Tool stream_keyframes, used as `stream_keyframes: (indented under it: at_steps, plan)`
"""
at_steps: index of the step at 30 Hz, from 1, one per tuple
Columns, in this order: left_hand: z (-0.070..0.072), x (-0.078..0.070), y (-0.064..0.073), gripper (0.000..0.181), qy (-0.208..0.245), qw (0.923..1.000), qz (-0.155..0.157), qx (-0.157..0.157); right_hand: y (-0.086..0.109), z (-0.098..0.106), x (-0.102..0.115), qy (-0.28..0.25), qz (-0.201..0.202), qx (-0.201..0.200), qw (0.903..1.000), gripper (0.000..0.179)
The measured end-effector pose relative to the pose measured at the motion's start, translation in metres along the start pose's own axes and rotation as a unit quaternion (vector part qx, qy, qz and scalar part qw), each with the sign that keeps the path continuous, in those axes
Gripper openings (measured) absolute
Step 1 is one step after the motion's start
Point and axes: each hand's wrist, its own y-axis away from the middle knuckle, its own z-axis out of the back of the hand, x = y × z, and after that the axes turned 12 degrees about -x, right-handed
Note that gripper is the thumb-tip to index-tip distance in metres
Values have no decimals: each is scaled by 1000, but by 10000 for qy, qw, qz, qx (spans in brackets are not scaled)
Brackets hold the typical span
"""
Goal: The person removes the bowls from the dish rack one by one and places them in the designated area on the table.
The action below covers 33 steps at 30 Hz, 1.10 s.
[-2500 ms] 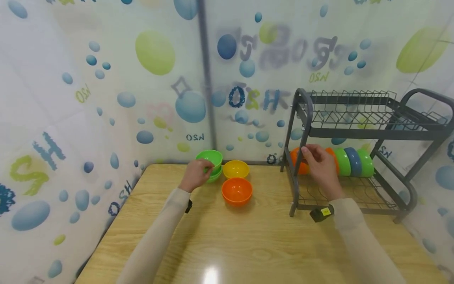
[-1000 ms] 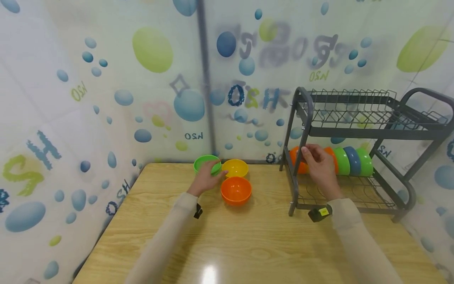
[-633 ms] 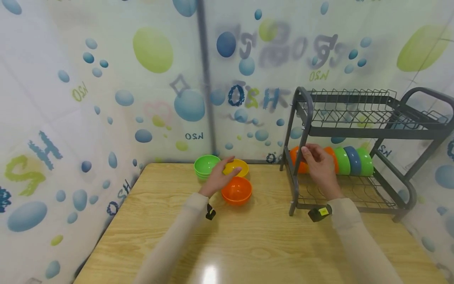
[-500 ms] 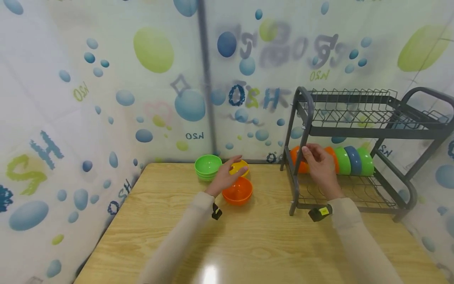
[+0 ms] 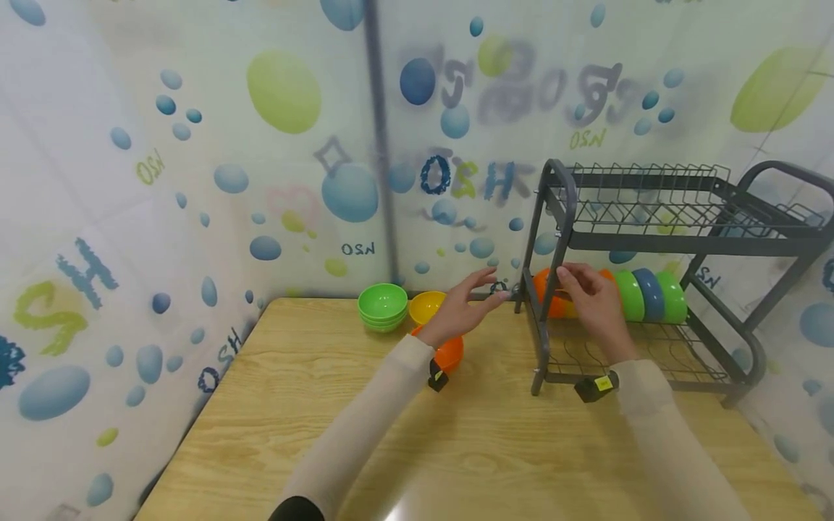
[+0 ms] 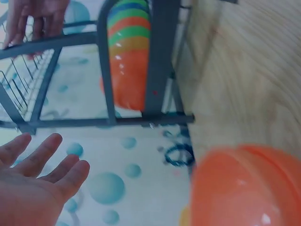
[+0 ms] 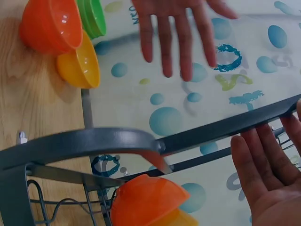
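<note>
My left hand (image 5: 459,311) hovers between the bowls on the table and the dish rack (image 5: 691,244), fingers spread and holding nothing. Beneath its wrist lies an orange bowl (image 5: 449,356), partly hidden, with a second one nested under it in the left wrist view. Behind stand a yellow bowl (image 5: 425,307) and a stack of green bowls (image 5: 382,304). My right hand (image 5: 596,307) is at the rack's left post, its thumb in front and fingers passing behind the dark bar (image 7: 225,125). A row of bowls (image 5: 628,297) stands on edge on the lower shelf, orange ones nearest the hand.
The two-tier rack stands at the right of the wooden table (image 5: 274,405), its upper wire tray (image 5: 651,199) above the right hand. A printed curtain (image 5: 293,188) hangs along the table's back and left sides.
My left hand has left the green bowls and moved right, over the yellow and orange bowls, towards the rack. The right hand stays at the post, shifting slightly rightward.
</note>
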Motion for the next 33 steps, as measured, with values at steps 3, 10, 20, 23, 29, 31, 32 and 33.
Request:
stream_keyframes:
  at_steps: [3, 10, 20, 23, 29, 31, 32, 33]
  plan:
    - [-6, -10, -7, 63, 11, 9998, -173, 13, -3, 1, -4, -27, -24, 52, 10000, 57]
    - [-23, -46, -20, 59, 310, 9976, -605, 87, -8, 4, -24, 853, 296, 14, 9959, 61]
    - [-50, -75, -36, 50, 658, 9941, -861, -42, -18, -2, -44, 1580, 483, 356, 9856, 57]
    - [-57, -79, -38, 47, 642, 9936, -906, -213, -20, -4, -48, 1781, 455, 372, 9823, 59]
    - [-65, -82, -39, 39, 489, 9932, -894, -560, -24, -8, -55, 1897, 159, 443, 9807, 64]
    - [-67, -81, -40, 36, 480, 9925, -921, -652, -25, -10, -58, 1892, 64, 456, 9809, 64]
    - [-67, -81, -40, 35, 442, 9920, -957, -694, -26, -11, -60, 1899, 14, 436, 9808, 63]
    - [-68, -81, -41, 34, 413, 9915, -1002, -726, -27, -11, -63, 1930, 18, 410, 9803, 62]
